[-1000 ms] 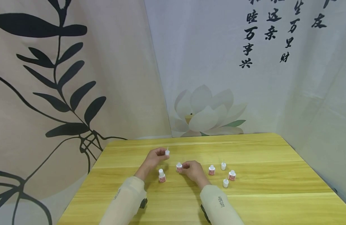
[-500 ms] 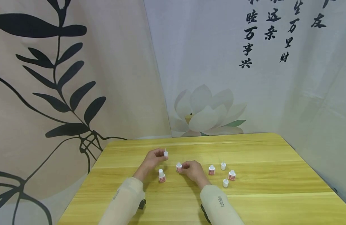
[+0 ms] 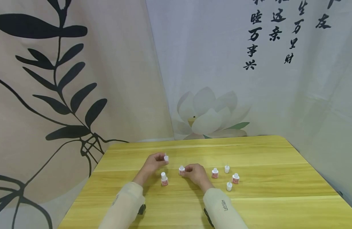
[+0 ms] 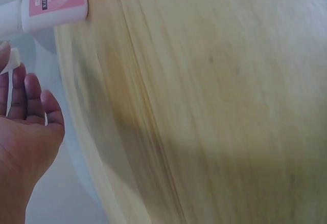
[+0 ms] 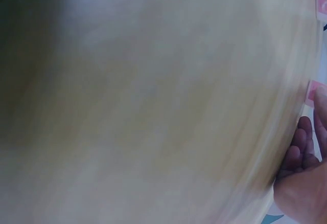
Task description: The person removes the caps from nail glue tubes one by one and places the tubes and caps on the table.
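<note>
Between thumb and fingertips, my left hand (image 3: 154, 163) pinches a small white brush cap (image 3: 166, 158), its thin stem pointing up above the table. In the left wrist view part of that cap (image 4: 15, 59) shows at the fingertips. My right hand (image 3: 198, 173) holds an uncapped nail glue bottle (image 3: 182, 171), white with a pink label, upright on the wood. Its pink label (image 5: 310, 94) is partly covered by the thumb in the right wrist view. A capped nail glue bottle (image 3: 164, 181) stands below the left hand, close by in the left wrist view.
Right of the right hand, two more uncapped bottles stand, one nearer (image 3: 215, 173) and one farther right (image 3: 235, 179). Two white caps, an upper one (image 3: 227, 169) and a lower one (image 3: 229, 186), sit beside them with stems up. A printed curtain (image 3: 130, 79) hangs behind the table (image 3: 267, 210).
My left hand has drifted slightly left and down with the cap, away from the bottle in my right hand. The right hand and the standing bottles stay put.
</note>
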The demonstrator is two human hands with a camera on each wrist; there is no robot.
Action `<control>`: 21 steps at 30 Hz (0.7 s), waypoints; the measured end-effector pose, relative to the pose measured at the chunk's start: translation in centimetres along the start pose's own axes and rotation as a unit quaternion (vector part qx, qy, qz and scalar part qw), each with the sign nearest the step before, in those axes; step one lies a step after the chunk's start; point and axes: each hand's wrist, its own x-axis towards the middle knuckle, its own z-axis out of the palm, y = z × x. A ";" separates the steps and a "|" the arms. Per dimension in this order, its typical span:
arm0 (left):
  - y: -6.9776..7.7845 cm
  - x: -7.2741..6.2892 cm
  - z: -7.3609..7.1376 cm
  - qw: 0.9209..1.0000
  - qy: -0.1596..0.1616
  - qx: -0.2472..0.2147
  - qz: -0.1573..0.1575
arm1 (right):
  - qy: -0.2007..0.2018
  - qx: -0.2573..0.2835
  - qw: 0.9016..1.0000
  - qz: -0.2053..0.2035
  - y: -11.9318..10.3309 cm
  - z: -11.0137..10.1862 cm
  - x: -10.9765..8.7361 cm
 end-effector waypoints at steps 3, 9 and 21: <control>-0.1 -0.1 -0.1 1.000 -0.001 0.000 0.000 | 0.001 0.002 1.000 -0.001 0.1 0.0 0.0; -0.4 -0.3 -0.2 1.000 -0.007 0.004 -0.004 | 0.003 0.002 1.000 0.005 0.0 0.0 0.0; -1.5 -0.8 -0.4 0.999 -0.030 0.010 -0.006 | -0.001 -0.003 1.000 0.001 -0.3 -0.2 -0.2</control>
